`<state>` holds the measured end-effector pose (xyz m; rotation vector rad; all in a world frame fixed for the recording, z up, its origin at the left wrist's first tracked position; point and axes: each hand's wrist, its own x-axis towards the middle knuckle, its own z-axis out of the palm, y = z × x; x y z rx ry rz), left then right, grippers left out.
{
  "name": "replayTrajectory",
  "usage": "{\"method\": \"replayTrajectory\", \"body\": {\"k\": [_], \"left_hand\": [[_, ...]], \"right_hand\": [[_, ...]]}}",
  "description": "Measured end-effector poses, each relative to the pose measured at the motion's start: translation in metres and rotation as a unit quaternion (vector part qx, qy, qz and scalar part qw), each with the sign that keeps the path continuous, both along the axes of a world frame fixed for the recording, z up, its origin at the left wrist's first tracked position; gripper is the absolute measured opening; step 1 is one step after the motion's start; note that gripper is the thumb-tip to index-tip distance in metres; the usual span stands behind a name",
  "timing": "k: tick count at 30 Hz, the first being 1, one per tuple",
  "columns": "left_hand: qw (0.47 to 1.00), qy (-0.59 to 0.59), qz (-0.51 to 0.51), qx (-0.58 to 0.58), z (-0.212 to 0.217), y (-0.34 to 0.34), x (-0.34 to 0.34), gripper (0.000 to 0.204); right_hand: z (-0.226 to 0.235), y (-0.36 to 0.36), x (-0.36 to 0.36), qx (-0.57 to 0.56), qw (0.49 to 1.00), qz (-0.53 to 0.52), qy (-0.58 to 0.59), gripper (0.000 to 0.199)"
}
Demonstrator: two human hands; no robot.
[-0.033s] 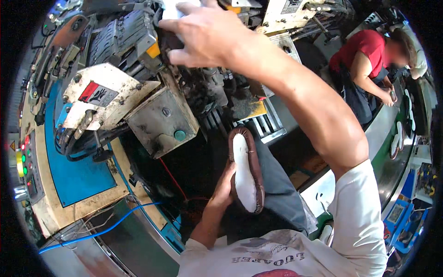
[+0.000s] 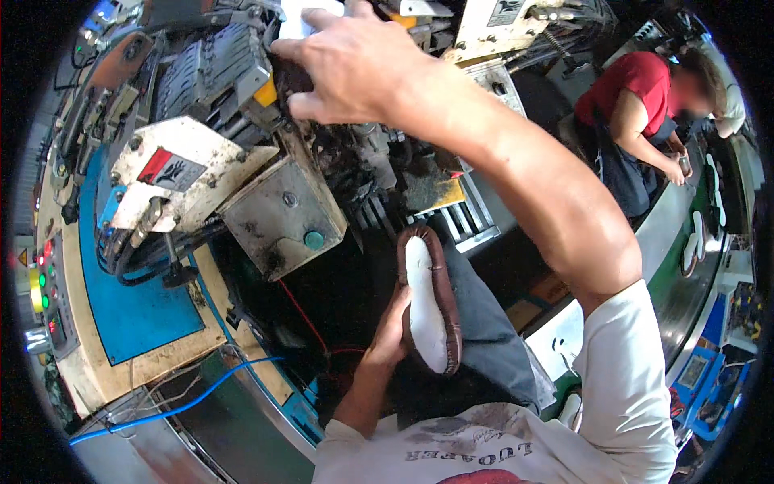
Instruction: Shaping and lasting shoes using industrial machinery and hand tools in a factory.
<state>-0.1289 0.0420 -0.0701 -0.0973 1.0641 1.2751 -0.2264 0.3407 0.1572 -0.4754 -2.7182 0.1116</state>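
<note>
Low in front of my lap, a brown leather shoe upper (image 2: 446, 298) with a white insole bottom (image 2: 425, 302) is turned bottom-up, its edge gathered in folds around the white. My left hand (image 2: 393, 323) is closed on its left side, most of the fingers hidden beneath it. At the machine head, my right hand (image 2: 355, 64) reaches over another white-bottomed shoe piece (image 2: 300, 24). Its spread, bent fingers straddle that piece, which they seem to grip. The hand hides much of the piece, and dark material shows between thumb and forefinger.
The grimy machine (image 2: 395, 161) fills the far side, with a white guard plate (image 2: 173, 173) and a metal box (image 2: 286, 214) with a green button. A lit control panel (image 2: 50, 282) stands at left. To the right, a person (image 2: 637, 121) in red works beside a conveyor (image 2: 673, 234) carrying shoe pieces.
My right hand has shifted slightly left, and a little more of the white piece shows under it. My left hand keeps hold of the brown shoe upper.
</note>
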Motion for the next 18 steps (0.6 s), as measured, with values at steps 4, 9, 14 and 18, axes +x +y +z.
{"method": "replayTrajectory", "body": {"k": [4,9,14,18], "left_hand": [[0.998,-0.044,0.024,0.024,-0.010,0.001,0.003,0.074],[0.995,0.018,0.048,0.083,-0.013,-0.004,-0.001,0.073],[0.969,0.149,0.100,0.171,0.018,-0.008,-0.005,0.068],[0.966,0.183,0.080,0.163,0.045,-0.005,0.019,0.070]], "right_hand": [[0.015,-0.002,-0.008,0.008,0.999,-0.009,-0.041,0.064],[-0.024,0.000,0.010,-0.095,0.995,0.026,0.010,0.071],[-0.118,-0.077,0.174,-0.316,0.934,0.049,0.158,0.083],[-0.170,-0.190,0.284,-0.845,0.521,-0.044,0.113,0.091]]}}
